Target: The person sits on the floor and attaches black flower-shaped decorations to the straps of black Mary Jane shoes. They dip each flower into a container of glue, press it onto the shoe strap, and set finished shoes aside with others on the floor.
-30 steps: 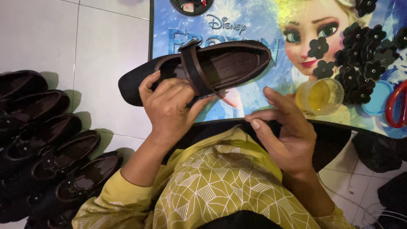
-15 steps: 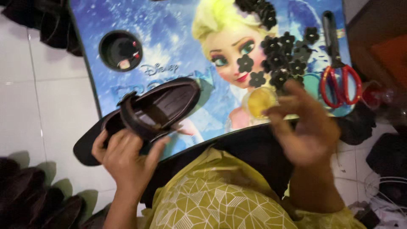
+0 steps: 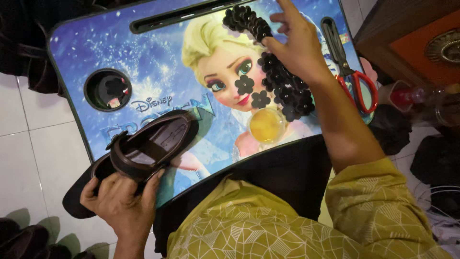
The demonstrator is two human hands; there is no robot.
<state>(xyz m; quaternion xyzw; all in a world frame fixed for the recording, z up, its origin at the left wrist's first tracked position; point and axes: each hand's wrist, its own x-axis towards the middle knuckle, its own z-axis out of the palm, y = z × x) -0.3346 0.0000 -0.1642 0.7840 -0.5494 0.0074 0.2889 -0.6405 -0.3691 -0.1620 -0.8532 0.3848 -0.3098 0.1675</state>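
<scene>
The left hand [image 3: 120, 199] grips a dark brown shoe [image 3: 143, 151] by its heel end, fingers curled around the back and thumb along the side. The shoe lies tilted with its toe pointing toward the middle of the surface [image 3: 158, 62], its heel hanging past the near left edge. A strap crosses the shoe's opening.

The right hand [image 3: 299, 45] reaches out over the far right part of the surface, fingers spread and loosely open, its fingertips resting on or just above a heap of small black flower-shaped pieces [image 3: 282, 86]. Whether it has pinched one of them cannot be told.

The heap runs from the far edge down toward the near right edge. Just beside its near end stands a small round clear cup with yellow contents [image 3: 266, 126]. Red-handled scissors [image 3: 352, 76] lie along the right edge. A round recess [image 3: 108, 89] near the left edge holds one more black flower piece. A long slot [image 3: 182, 17] runs along the far edge.

On the tiled floor [image 3: 28, 158], at the lower left, more dark shoes [image 3: 24, 242] lie together.
</scene>
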